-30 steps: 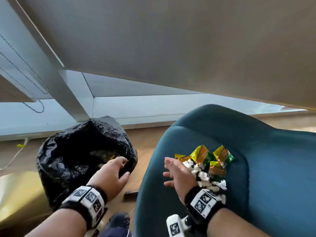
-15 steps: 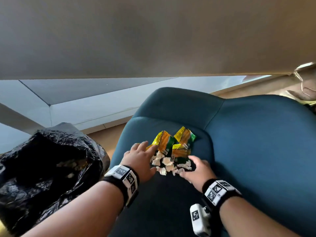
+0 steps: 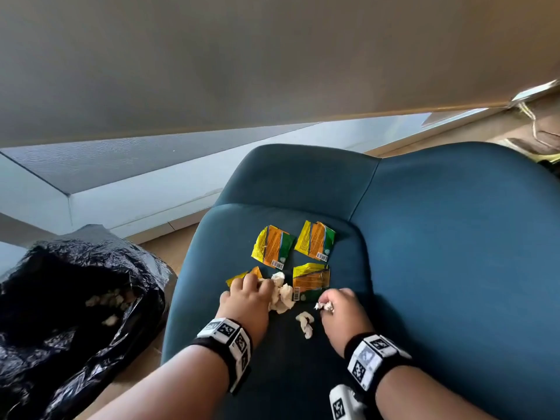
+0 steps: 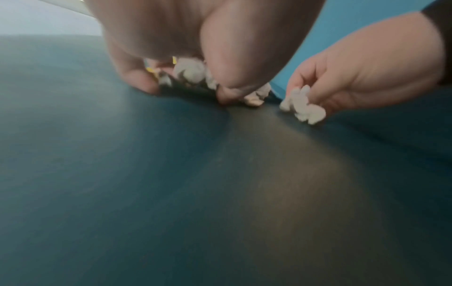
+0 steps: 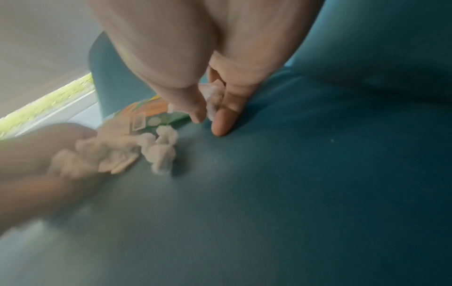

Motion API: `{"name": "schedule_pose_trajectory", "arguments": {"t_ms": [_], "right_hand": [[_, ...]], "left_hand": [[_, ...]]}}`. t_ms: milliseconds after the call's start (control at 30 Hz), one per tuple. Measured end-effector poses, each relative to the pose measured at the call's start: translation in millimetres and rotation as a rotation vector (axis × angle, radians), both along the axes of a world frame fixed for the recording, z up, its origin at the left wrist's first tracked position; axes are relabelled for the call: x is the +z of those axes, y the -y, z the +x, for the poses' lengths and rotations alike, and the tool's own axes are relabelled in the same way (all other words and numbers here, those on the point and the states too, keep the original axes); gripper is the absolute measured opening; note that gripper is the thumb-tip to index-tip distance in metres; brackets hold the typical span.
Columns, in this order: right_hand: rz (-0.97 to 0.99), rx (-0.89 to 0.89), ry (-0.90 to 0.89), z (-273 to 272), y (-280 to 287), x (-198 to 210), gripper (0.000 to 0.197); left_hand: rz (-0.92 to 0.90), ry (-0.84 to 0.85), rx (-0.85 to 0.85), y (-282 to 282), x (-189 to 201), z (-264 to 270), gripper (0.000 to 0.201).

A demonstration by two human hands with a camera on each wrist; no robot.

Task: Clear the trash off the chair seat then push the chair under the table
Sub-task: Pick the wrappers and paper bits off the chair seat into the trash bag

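Observation:
On the teal chair seat (image 3: 272,374) lie yellow-green snack wrappers (image 3: 271,246) and crumpled white paper scraps (image 3: 282,294). My left hand (image 3: 248,294) curls over a clump of white scraps (image 4: 193,70) and the edge of a wrapper. My right hand (image 3: 335,304) pinches a small white paper wad (image 3: 323,306), seen between thumb and fingers in the right wrist view (image 5: 215,96). One loose scrap (image 3: 304,322) lies between the two hands. A third wrapper (image 3: 310,280) rests just beyond the right hand.
A black trash bag (image 3: 75,304) stands open on the wood floor left of the chair. The table's underside (image 3: 272,56) hangs over the chair. The chair's backrest (image 3: 469,237) rises on the right. A white wall base (image 3: 136,201) runs behind.
My left hand came from the trash bag to the seat. Both hands have closed on paper scraps, and the wrappers are now spread apart.

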State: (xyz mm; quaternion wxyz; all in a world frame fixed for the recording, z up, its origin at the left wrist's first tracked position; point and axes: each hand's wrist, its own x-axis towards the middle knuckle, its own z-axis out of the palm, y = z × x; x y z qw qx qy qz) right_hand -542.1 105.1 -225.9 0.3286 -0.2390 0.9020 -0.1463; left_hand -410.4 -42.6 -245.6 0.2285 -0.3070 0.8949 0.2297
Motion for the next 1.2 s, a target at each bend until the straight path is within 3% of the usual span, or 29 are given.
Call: {"name": "schedule_pose_trajectory", "arguments": {"t_ms": [100, 233, 300, 400, 466, 600, 733, 866, 966, 1100, 1200], "right_hand": [[-0.042, -0.12, -0.018, -4.7, -1.6, -2.5, 0.021], [-0.081, -0.334, 0.004, -8.1, 14.8, 0.1, 0.014], [-0.106, -0.249, 0.041, -8.2, 29.3, 4.5, 0.029], [0.009, -0.009, 0.036, -6.4, 45.7, -1.7, 0.06], [0.086, 0.066, 0.014, -7.5, 50.2, -7.5, 0.052], [0.134, 0.151, -0.067, -14.3, 52.2, -9.7, 0.015], [-0.033, -0.01, -0.074, -23.7, 57.3, 3.5, 0.003], [-0.272, -0.241, -0.113, -37.9, 70.4, 45.7, 0.011], [-0.416, -0.331, 0.001, -28.2, 96.0, 77.1, 0.016], [-0.457, -0.251, 0.235, 24.1, 154.8, 91.0, 0.018], [-0.417, -0.157, 0.324, 76.2, 191.4, 79.7, 0.02]], "left_hand": [[0.103, 0.003, -0.005, 6.6, -0.1, 9.5, 0.058], [0.17, -0.097, 0.084, 20.8, -0.5, 15.9, 0.04], [0.211, -0.152, 0.152, 26.5, 3.3, 20.8, 0.034], [0.25, -0.268, 0.25, 30.8, 10.7, 31.2, 0.034], [0.234, -0.365, 0.315, 32.3, 18.2, 38.6, 0.032], [0.177, -0.505, 0.512, 44.5, 26.4, 57.9, 0.032], [0.128, -0.577, 0.696, 68.5, 31.5, 79.7, 0.025], [0.127, -0.686, 0.937, 96.1, 41.9, 99.0, 0.024], [0.091, -0.762, 1.166, 118.8, 36.3, 130.1, 0.018], [-0.014, -0.621, 1.402, 144.7, 8.2, 192.3, 0.011], [-0.038, -0.424, 1.456, 161.8, -16.5, 237.1, 0.013]]}}
